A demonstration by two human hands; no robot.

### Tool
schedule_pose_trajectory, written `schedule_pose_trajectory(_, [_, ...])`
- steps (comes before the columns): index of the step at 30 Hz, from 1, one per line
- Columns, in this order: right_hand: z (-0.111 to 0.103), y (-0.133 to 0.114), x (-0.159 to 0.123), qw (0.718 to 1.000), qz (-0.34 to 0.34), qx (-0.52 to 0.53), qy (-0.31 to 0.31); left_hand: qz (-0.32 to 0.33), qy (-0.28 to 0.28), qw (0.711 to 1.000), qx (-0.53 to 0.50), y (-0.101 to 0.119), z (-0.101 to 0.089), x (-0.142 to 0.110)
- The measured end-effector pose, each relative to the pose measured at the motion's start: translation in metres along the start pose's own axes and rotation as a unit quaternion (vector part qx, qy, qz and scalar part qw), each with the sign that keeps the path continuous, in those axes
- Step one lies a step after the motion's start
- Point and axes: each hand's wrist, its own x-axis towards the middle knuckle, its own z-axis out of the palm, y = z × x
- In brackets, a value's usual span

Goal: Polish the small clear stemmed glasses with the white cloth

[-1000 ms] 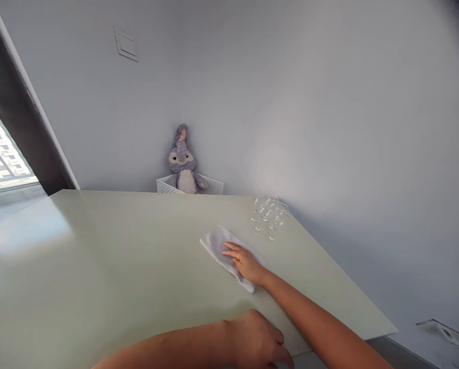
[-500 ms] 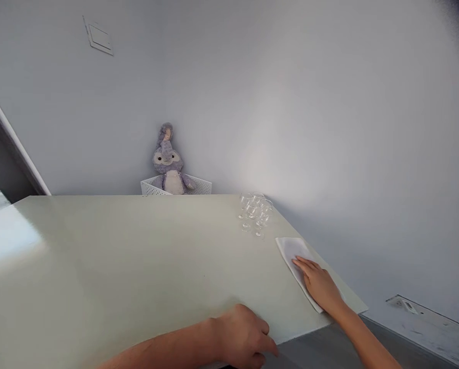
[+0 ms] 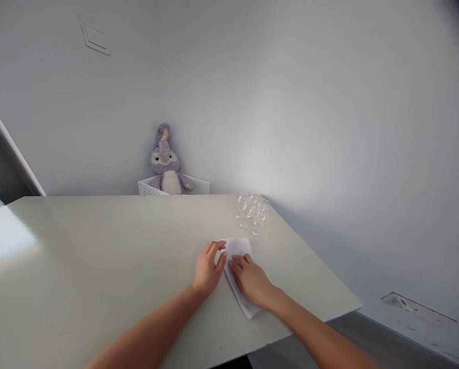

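A folded white cloth point(image 3: 239, 247) lies flat on the pale tabletop point(image 3: 137, 246). My right hand point(image 3: 252, 282) rests on top of it, palm down, with the fingers laid forward over the fabric. At the cloth's far left edge is my left hand point(image 3: 208, 269), its thumb and fingers apart and the fingertips right by the edge. Whether those tips touch the fabric I cannot tell. Beyond the cloth, several clear stemmed glasses point(image 3: 252, 209) stand upright in a tight cluster. Part of the cloth is hidden under my right hand and wrist.
Behind the table's far edge, a grey plush rabbit point(image 3: 166, 164) sits in a white perforated basket point(image 3: 199, 187). A plain wall point(image 3: 329, 128) runs along the right side. The table's right corner point(image 3: 354, 306) juts out above the grey floor.
The cloth has shifted left, away from the table's right edge, with my right hand on it. My left hand has moved from the front edge up to the cloth's left side.
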Motion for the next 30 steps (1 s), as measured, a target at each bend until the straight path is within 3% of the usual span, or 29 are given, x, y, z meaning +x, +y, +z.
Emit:
schedule_pose_trajectory(3, [0.002, -0.012, 0.029, 0.995, -0.072, 0.065, -0.018, -0.012, -0.012, 0.999, 0.038, -0.007, -0.003, 0.004])
schedule_pose_trajectory(6, [-0.002, -0.008, 0.056, 0.979, -0.121, 0.155, -0.058, -0.031, -0.020, 0.997, 0.071, -0.010, -0.004, 0.006])
schedule_pose_trajectory(10, [-0.017, 0.014, 0.076, 0.920, -0.164, 0.324, -0.146, -0.068, -0.006, 0.984, 0.167, -0.014, -0.007, 0.007])
schedule_pose_trajectory(13, [-0.021, 0.029, 0.075, 0.877, -0.110, 0.431, -0.182, -0.067, -0.031, 0.964, 0.255, -0.014, -0.011, 0.007])
schedule_pose_trajectory(15, [-0.017, 0.035, 0.072, 0.868, -0.032, 0.474, -0.146, -0.050, -0.066, 0.951, 0.297, -0.011, -0.012, 0.006])
schedule_pose_trajectory(20, [0.003, 0.047, 0.076, 0.837, 0.199, 0.495, 0.126, -0.009, -0.123, 0.935, 0.334, -0.002, -0.008, 0.000])
schedule_pose_trajectory(22, [0.009, 0.054, 0.080, 0.824, 0.244, 0.477, 0.183, -0.009, -0.132, 0.937, 0.322, -0.001, -0.006, -0.001])
schedule_pose_trajectory(25, [0.018, 0.065, 0.086, 0.815, 0.278, 0.462, 0.210, -0.016, -0.107, 0.953, 0.283, -0.003, -0.008, 0.001])
schedule_pose_trajectory(30, [0.030, 0.077, 0.096, 0.817, 0.296, 0.456, 0.191, -0.035, -0.046, 0.978, 0.201, -0.009, -0.014, 0.008])
